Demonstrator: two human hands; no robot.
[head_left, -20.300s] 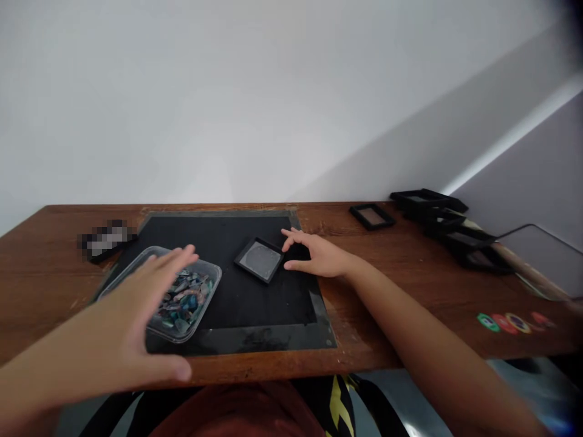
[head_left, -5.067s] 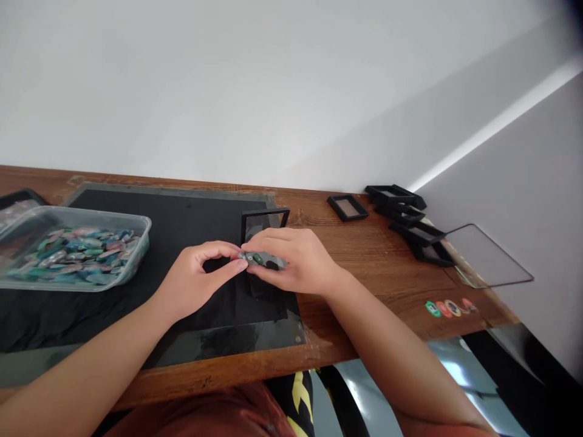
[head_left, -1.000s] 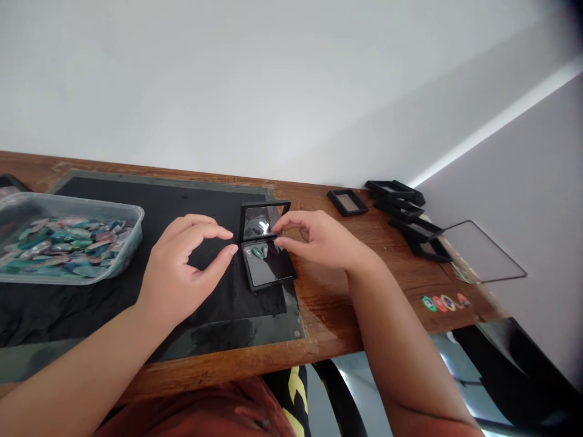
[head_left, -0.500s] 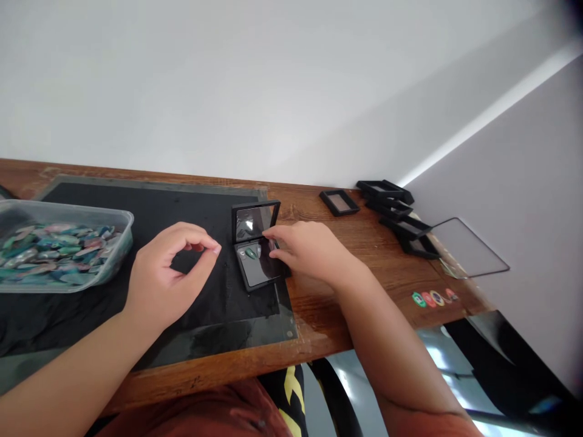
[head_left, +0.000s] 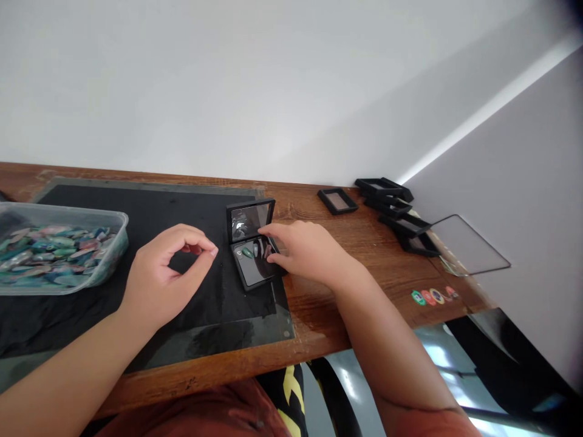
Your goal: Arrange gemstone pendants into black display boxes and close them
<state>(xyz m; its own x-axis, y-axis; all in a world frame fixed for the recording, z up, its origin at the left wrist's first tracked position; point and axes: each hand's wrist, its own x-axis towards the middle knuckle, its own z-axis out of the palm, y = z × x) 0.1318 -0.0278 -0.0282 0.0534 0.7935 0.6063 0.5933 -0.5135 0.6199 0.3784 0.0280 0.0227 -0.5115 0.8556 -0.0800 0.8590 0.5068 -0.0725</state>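
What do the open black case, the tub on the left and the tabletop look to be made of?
Case: apparently black plastic frame with glossy clear film, which shows reflections. Tub: clear plastic; coloured pieces show through its wall. Tabletop: brown wood or wood-look laminate, with visible grain.

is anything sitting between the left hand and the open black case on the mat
Nothing visible does. The left hand hovers over bare black mat, fingers curled, apart from the open black case. The right hand touches the case from the other side; the clear tub of stones sits farther left.
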